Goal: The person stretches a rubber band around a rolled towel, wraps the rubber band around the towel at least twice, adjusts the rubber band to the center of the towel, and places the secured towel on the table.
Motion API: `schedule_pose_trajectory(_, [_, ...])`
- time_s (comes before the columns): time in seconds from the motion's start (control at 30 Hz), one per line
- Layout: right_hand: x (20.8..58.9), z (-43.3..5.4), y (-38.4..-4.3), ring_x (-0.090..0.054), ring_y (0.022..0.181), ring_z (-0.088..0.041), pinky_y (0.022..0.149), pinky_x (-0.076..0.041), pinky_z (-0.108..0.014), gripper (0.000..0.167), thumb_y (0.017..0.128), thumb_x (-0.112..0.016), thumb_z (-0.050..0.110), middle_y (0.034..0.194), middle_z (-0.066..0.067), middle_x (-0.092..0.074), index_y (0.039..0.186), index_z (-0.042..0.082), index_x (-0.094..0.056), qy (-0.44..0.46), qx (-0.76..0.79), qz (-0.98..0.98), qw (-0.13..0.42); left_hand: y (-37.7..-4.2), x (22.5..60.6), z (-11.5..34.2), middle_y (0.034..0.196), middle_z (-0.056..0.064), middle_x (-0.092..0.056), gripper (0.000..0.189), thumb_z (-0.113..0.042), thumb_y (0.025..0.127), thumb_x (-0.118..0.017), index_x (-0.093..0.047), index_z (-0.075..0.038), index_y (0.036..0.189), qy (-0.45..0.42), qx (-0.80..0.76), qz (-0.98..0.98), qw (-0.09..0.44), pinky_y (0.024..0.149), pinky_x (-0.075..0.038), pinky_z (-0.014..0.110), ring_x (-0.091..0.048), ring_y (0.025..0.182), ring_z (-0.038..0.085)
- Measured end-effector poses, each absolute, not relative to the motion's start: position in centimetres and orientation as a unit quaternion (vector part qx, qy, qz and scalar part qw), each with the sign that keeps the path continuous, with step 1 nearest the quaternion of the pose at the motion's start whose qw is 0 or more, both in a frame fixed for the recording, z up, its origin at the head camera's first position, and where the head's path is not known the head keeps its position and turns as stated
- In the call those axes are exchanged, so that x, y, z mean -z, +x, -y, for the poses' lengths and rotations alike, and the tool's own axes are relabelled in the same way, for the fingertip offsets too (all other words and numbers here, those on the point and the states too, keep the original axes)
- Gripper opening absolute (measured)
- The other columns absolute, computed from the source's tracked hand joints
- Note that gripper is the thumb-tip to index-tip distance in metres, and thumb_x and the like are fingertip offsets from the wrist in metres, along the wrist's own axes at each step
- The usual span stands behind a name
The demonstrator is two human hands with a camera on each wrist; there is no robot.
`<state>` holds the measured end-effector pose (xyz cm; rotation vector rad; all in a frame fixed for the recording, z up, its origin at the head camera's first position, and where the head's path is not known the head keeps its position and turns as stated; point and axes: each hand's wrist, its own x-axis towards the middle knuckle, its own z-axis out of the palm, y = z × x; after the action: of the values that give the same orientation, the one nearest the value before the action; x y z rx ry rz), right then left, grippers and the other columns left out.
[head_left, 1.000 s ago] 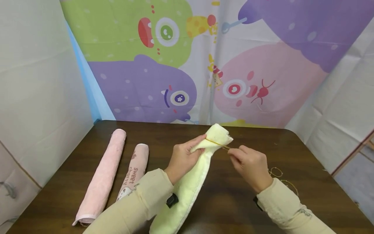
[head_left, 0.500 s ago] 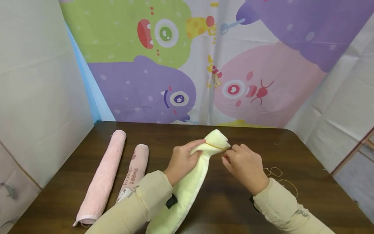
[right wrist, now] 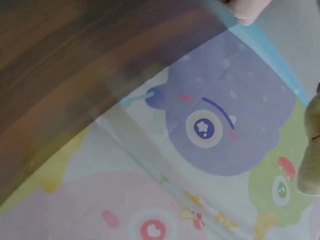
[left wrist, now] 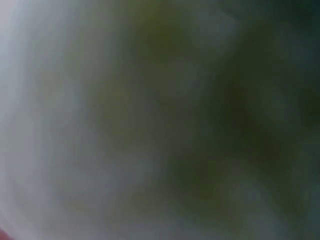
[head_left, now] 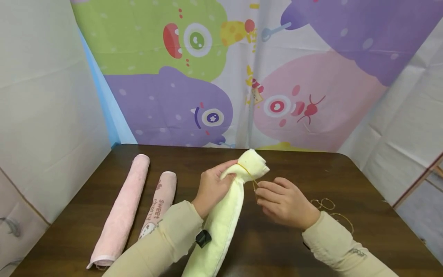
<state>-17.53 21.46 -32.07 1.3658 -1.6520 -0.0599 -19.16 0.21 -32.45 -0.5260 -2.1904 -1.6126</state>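
A rolled pale yellow towel [head_left: 225, 217] is held slanting up over the table, my left hand [head_left: 212, 190] gripping it below its far end. Round that end runs a thin golden cord [head_left: 255, 184]. My right hand [head_left: 287, 202], just right of the towel, pinches the cord's free part with bent fingers, and the fingertips are partly hidden. In the right wrist view the towel end [right wrist: 311, 165] shows at the right edge with the cord across it. The left wrist view is only a grey-green blur.
A pink rolled towel [head_left: 121, 209] lies on the dark wooden table [head_left: 277, 250] at left. Beside it is a shorter pink printed roll [head_left: 162, 200], partly behind the left sleeve. Thin loops of cord [head_left: 327, 204] lie beyond the right wrist. A cartoon-printed backdrop [head_left: 166, 104] stands behind.
My right hand has come left and turned, its fingers now nearer the towel. The cord, earlier pulled out to the right, now slants down from the towel. The towel's end has shifted slightly left.
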Motion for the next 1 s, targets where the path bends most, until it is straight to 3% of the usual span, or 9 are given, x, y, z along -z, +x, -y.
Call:
schedule_pose_trajectory(0.23, [32.0,-20.9,-17.3,-0.060,0.068,-0.022,0.065,-0.049,-0.036,0.025,0.091,-0.046,0.004,0.070,-0.005,-0.062,0.075,0.003,-0.065,0.557,-0.132,0.670,0.473,-19.1,32.7,-0.3,0.105,0.013,-0.070,0.031,0.003,0.081,-0.066,-0.072,-0.003,0.111,-0.208,0.560,0.778,0.193,0.070,-0.051,0.025,-0.064,0.086,0.017])
schedule_pose_trajectory(0.43, [32.0,-20.9,-16.8,-0.048,0.047,-0.014,0.045,-0.041,-0.030,0.031,0.095,-0.045,0.008,0.058,-0.001,-0.057,0.070,0.005,-0.064,0.422,-0.183,0.714,0.528,-19.0,32.6,-0.2,0.105,0.012,-0.070,0.031,0.005,0.080,-0.066,-0.072,-0.002,0.110,-0.229,0.555,0.773,0.206,0.070,-0.052,0.025,-0.065,0.087,0.018])
schedule_pose_trajectory(0.53, [31.7,-21.2,-16.3,-0.050,0.042,-0.016,0.040,-0.040,-0.033,0.023,0.085,-0.053,0.000,0.059,-0.002,-0.061,0.066,0.007,-0.064,0.334,-0.176,0.755,0.536,-19.0,32.5,0.0,0.104,0.012,-0.070,0.032,0.004,0.079,-0.066,-0.072,-0.003,0.110,-0.235,0.547,0.774,0.215,0.070,-0.052,0.026,-0.065,0.087,0.018])
schedule_pose_trajectory(0.7, [30.8,-21.9,-15.3,-0.050,0.045,-0.018,0.034,-0.035,-0.033,0.021,0.065,-0.069,-0.011,0.059,-0.002,-0.062,0.069,0.010,-0.069,0.245,-0.094,0.834,0.486,-18.9,32.7,0.4,0.102,0.013,-0.070,0.032,0.005,0.078,-0.066,-0.073,-0.003,0.108,-0.232,0.529,0.786,0.220,0.068,-0.051,0.025,-0.064,0.083,0.017])
schedule_pose_trajectory(0.87, [30.5,-22.1,-14.7,-0.039,0.054,-0.023,0.034,-0.030,-0.026,0.026,0.057,-0.085,-0.004,0.056,-0.004,-0.051,0.075,0.009,-0.072,0.246,-0.023,0.864,0.438,-18.9,33.3,0.4,0.102,0.013,-0.070,0.032,0.005,0.078,-0.067,-0.073,-0.004,0.108,-0.224,0.534,0.791,0.196,0.068,-0.051,0.025,-0.065,0.086,0.018])
schedule_pose_trajectory(1.0, [30.5,-22.2,-14.5,-0.037,0.055,-0.024,0.039,-0.033,-0.026,0.047,0.046,-0.093,0.006,0.060,-0.007,-0.047,0.088,0.006,-0.074,0.275,0.016,0.862,0.425,-18.9,33.6,0.1,0.102,0.013,-0.070,0.032,0.005,0.079,-0.067,-0.073,-0.004,0.109,-0.230,0.534,0.794,0.177,0.070,-0.052,0.026,-0.067,0.088,0.021])
